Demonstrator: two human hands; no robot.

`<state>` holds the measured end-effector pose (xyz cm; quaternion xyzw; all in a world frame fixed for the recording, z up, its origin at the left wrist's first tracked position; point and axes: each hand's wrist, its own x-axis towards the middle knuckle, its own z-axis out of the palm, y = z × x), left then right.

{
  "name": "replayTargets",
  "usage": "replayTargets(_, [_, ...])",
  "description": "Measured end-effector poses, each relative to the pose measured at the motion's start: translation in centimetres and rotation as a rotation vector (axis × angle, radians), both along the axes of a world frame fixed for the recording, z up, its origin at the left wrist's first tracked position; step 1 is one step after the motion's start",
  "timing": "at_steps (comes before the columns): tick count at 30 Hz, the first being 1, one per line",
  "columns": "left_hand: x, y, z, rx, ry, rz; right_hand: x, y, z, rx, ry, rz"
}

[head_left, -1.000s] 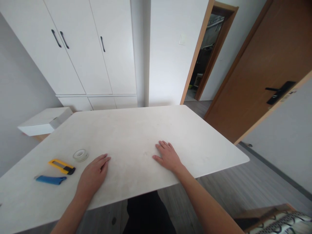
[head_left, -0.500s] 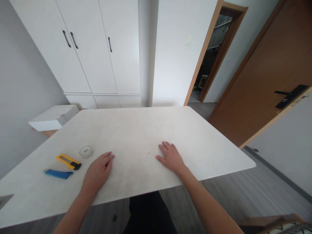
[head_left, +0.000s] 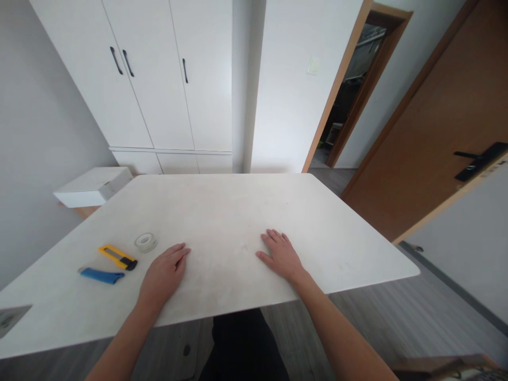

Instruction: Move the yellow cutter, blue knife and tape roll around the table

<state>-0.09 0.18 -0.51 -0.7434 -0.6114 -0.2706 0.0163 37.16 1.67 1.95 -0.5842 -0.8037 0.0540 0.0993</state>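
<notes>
My left hand point(head_left: 165, 271) rests on the white table point(head_left: 222, 211), fingers stretched out and close together, holding nothing. Just left of it lies a yellow utility knife point(head_left: 118, 257) with a black end. Beside that knife, nearer the front edge, is a blue tool point(head_left: 102, 275) that looks like a cutter or tape-cutter handle. A roll of clear tape point(head_left: 145, 242) lies flat beyond the knife. My right hand point(head_left: 281, 255) is palm down on the table to the right, its fingers spread and touching only the tabletop.
Behind the table stands a white wardrobe point(head_left: 159, 95) with black handles. A white box point(head_left: 93, 186) is at the far left corner. To the right is a brown door point(head_left: 428, 121) with a black handle. A grey metal plate point(head_left: 15, 319) is set in the table's left edge.
The view has shifted slightly, so the scene sits a little further right and more of the grey plate shows. Both hands stay in place on the table.
</notes>
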Motion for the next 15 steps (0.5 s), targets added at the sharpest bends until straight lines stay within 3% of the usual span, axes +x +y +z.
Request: replayTargets(15, [-0.14, 0.17, -0.37, 0.009, -0.001, -0.004, 0.00, 0.00, -0.02, 0.001, -0.004, 0.002])
